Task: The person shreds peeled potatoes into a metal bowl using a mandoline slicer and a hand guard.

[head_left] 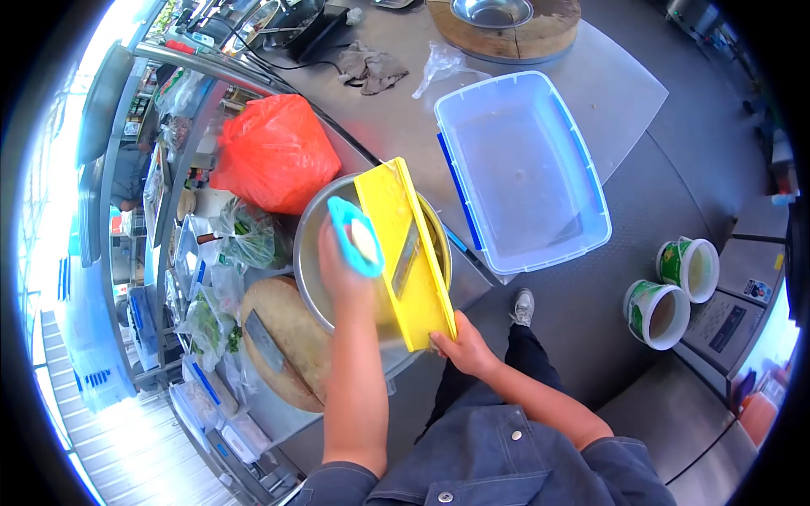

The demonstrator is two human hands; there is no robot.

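A yellow slicer (419,291) with a metal blade slants across a large steel bowl (305,291). My right hand (466,346) is closed around its lower end, near the bowl's edge. Over the bowl, left of the slicer, my left hand (339,268) is blurred and closed on a light-blue holder (344,212). A pale, whitish piece (364,241) shows in the middle of that holder. The slicer and my left arm hide much of the bowl's inside.
A red plastic bag (278,152) sits beyond the bowl. Left lie a round board (291,325) with a cleaver (264,340) and bagged greens (245,236). A clear tub (521,169) stands right, before a wooden block (548,34). Two buckets (656,314) stand on the floor.
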